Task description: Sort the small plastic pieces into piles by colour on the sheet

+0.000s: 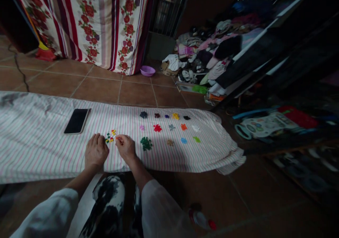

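Observation:
On the striped cloth (127,116), my left hand (96,150) lies palm down, its fingers flat beside a small mixed pile of tiny pieces (110,136) in yellow, green, red and white. My right hand (126,147) is at the other side of this pile, thumb and forefinger pinched on a small orange-red piece (119,139). Single-colour heaps are set out in rows to the right. Nearest to my right hand is a dark green heap (146,143); a red heap (157,128) and a yellow heap (175,116) sit farther back. Each piece is too small to identify.
A phone (76,121) with a dark screen lies left of my hands. Beyond the cloth are a purple basin (147,71), a floral curtain (106,26) and a clothes pile (203,51). A bottle with a red cap (202,219) lies on the floor at lower right.

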`<move>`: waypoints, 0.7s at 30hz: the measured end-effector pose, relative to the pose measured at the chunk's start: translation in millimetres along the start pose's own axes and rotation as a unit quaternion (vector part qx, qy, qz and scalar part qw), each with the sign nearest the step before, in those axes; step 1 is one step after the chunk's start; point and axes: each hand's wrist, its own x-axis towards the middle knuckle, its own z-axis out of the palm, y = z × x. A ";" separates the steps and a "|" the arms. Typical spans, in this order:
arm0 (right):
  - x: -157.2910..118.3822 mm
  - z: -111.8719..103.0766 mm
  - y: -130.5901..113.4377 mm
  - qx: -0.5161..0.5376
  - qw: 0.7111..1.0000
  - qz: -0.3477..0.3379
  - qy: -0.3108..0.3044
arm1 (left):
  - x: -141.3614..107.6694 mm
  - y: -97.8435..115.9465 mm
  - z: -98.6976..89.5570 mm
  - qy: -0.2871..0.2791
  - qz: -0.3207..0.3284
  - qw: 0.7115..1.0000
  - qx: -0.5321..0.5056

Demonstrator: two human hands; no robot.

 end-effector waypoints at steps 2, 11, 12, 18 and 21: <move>1.8 -6.4 2.4 0.010 1.000 0.012 0.001 | 0.2 0.4 -0.9 0.000 0.001 1.000 0.002; 18.6 -47.2 18.8 0.103 0.991 0.075 0.048 | 1.6 1.9 -3.2 -0.005 -0.011 1.000 -0.028; 19.1 -52.1 21.2 0.114 0.989 0.082 0.054 | 1.4 1.4 -2.9 -0.007 -0.011 1.000 -0.021; 19.7 -80.4 34.0 0.134 0.980 0.121 0.085 | 0.1 -2.3 0.3 -0.004 0.003 1.000 0.004; 19.9 -90.2 39.1 0.138 0.976 0.129 0.110 | -0.3 -2.5 0.6 0.001 -0.003 1.000 0.002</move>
